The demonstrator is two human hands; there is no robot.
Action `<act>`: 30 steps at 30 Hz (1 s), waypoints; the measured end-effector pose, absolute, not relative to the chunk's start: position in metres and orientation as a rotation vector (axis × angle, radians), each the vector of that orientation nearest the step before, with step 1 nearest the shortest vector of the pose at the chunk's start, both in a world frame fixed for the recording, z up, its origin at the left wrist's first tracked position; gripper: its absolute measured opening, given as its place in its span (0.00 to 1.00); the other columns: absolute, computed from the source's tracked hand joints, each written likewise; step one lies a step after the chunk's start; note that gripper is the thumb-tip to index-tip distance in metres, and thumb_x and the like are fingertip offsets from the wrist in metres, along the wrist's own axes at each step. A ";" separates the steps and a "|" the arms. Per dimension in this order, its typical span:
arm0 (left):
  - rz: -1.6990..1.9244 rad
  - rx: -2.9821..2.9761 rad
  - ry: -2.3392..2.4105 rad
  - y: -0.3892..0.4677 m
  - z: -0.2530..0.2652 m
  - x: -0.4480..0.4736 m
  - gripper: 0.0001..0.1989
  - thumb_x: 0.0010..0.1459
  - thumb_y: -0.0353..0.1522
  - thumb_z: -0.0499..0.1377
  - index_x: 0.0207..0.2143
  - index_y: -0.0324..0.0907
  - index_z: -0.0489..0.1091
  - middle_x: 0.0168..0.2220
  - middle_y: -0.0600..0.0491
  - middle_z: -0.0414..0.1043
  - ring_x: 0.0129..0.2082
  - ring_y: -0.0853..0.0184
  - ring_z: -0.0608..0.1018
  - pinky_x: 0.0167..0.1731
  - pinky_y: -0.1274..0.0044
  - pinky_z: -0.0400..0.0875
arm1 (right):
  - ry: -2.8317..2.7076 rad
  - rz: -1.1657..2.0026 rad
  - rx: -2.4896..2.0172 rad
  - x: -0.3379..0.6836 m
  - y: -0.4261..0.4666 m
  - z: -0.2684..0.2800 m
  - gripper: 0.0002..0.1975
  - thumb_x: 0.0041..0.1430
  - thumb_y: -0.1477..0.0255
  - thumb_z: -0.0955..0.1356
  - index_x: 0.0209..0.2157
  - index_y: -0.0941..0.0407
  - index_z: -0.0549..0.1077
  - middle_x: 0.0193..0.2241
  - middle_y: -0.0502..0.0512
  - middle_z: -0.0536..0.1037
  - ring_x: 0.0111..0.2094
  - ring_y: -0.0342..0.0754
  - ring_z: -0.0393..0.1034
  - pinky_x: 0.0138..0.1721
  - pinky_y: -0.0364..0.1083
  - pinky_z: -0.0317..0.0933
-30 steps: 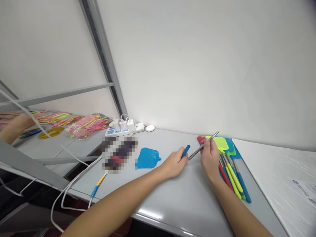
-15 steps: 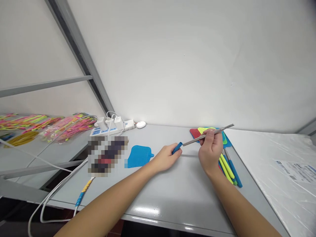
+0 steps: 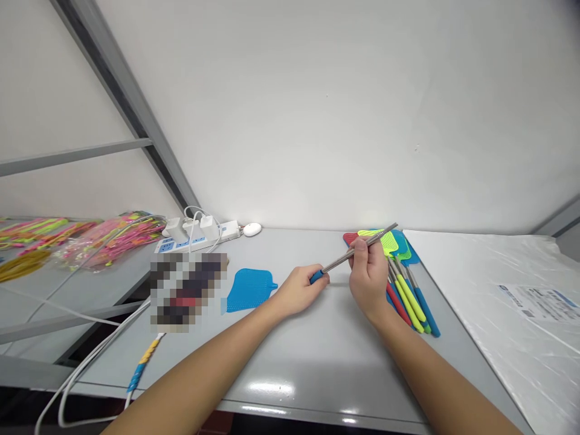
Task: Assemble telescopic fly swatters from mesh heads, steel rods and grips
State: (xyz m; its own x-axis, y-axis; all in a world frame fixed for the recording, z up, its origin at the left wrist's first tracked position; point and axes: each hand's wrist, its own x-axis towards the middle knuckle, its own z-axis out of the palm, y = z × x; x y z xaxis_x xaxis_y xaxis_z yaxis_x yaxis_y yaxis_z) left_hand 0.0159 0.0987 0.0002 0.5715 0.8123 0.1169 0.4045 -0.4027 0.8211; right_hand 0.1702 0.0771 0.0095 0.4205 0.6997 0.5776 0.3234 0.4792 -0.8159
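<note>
Left hand (image 3: 296, 290) closed round the blue handle (image 3: 317, 277) of a telescopic rod (image 3: 357, 249); only the handle's tip shows past the fingers. Right hand (image 3: 368, 272) pinches the metal shaft midway, fingers shut on it. Rod held just above the counter (image 3: 317, 350), slanting up and right, bare far end over the swatter pile (image 3: 399, 266).

Step in hand, as I judge it: working the rod itself, sliding its sections or readying the bare end for a head. The loose blue head (image 3: 249, 289) lies flat, left of the left hand, near but apart. Next move likely calls for a steady handle grip and a straight pull or push along the shaft.

Room: open counter in front of both hands toward the near edge. Wall close behind. Pile touches the right hand's far side. Power strip (image 3: 199, 234) and cables (image 3: 90, 362) off left, well apart. White sheet (image 3: 498, 302) to the right.
</note>
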 end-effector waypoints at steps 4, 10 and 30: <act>0.666 2.032 0.976 0.099 -0.001 0.016 0.11 0.59 0.36 0.49 0.31 0.42 0.68 0.28 0.57 0.69 0.29 0.69 0.69 0.32 0.78 0.62 | -1.219 0.318 -1.071 0.168 0.075 0.007 0.12 0.66 0.61 0.58 0.35 0.54 0.63 0.26 0.47 0.64 0.23 0.41 0.57 0.25 0.42 0.56; 0.670 2.055 0.999 0.099 -0.002 0.016 0.10 0.58 0.35 0.49 0.31 0.42 0.68 0.28 0.57 0.70 0.29 0.68 0.70 0.32 0.78 0.62 | -1.277 0.268 -1.093 0.163 0.068 0.007 0.10 0.66 0.63 0.58 0.35 0.54 0.63 0.23 0.46 0.62 0.21 0.41 0.57 0.23 0.42 0.55; 0.838 1.745 0.779 0.078 -0.003 0.030 0.11 0.60 0.35 0.51 0.33 0.38 0.70 0.32 0.53 0.72 0.35 0.65 0.71 0.36 0.76 0.66 | -1.747 0.307 -1.186 0.155 0.055 0.023 0.08 0.65 0.65 0.60 0.33 0.53 0.65 0.24 0.47 0.68 0.23 0.42 0.62 0.26 0.43 0.54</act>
State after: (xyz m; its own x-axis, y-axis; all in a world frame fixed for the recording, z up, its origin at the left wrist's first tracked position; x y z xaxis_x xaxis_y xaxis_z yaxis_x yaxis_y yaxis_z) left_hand 0.0299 0.0776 -0.0030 0.5514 0.8154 0.1765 0.1165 -0.2847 0.9515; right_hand 0.1550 0.0548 0.0225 -0.0602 0.8196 0.5698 0.5763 0.4946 -0.6505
